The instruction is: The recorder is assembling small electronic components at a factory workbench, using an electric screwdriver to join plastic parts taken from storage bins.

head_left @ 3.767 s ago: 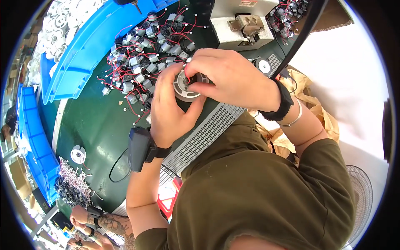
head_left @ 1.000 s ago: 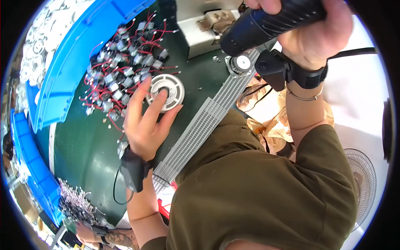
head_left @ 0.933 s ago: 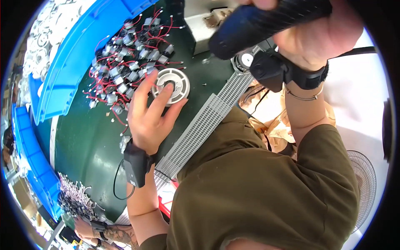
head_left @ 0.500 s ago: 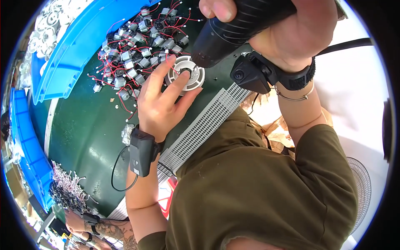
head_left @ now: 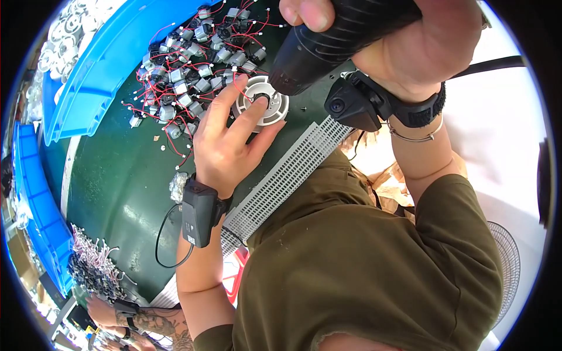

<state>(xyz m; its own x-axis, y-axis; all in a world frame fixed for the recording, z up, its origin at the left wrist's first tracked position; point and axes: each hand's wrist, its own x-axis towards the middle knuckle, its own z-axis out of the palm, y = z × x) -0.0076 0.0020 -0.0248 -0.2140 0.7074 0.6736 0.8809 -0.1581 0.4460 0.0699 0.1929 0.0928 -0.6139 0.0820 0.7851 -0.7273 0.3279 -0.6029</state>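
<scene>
My right hand (head_left: pixel 404 52) is wrapped round a black electric screwdriver (head_left: pixel 319 50), its tip pointing down at a round white plastic housing (head_left: pixel 282 111). The bit meets the housing near its centre, beside a small dark part (head_left: pixel 261 98). With fingers spread round the rim, my left hand (head_left: pixel 225 131) holds the housing against the green table, one fingertip pressing on that dark part. A red wire runs up from it by my index finger. Just beyond my left hand lies a heap of small silver motors (head_left: pixel 202 70) with red wires and white plugs.
Blue bins (head_left: pixel 96 76) curve along the left, one beside white plastic rings (head_left: pixel 61 41). Cable bundles (head_left: pixel 96 263) lie lower left, near another person's tattooed arm (head_left: pixel 158 322). A perforated grey strip (head_left: pixel 287 175) edges the table before me. A loose screw (head_left: pixel 303 108) lies right of the housing.
Almost nothing differs. My left hand still steadies the housing and the screwdriver stays at nearly the same spot; the view has shifted very slightly.
</scene>
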